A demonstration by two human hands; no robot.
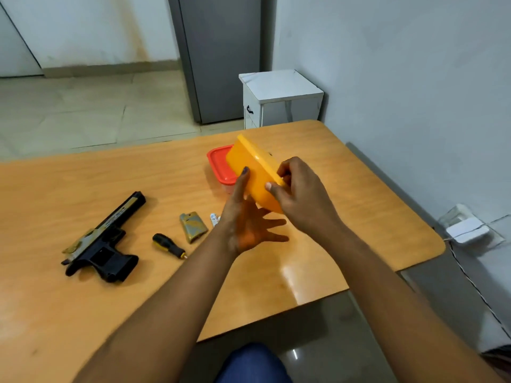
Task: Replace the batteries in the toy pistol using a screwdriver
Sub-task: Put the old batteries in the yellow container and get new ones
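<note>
The black and gold toy pistol [103, 240] lies on the wooden table [83, 313] at the left. A short black and yellow screwdriver [168, 245] lies to its right, then the detached gold battery cover [192, 226] and a battery [214, 219] partly hidden by my left wrist. My right hand [300, 196] grips the rim of a tilted orange container [255, 172] held above the table. My left hand [249, 217] is under it, palm up and fingers spread, thumb against the container's side.
A red-lidded box [219, 165] sits on the table just behind the orange container. A white cabinet [279, 99] stands past the table's far edge, beside a grey door. A white adapter with a cable [467, 230] lies on the floor at the right.
</note>
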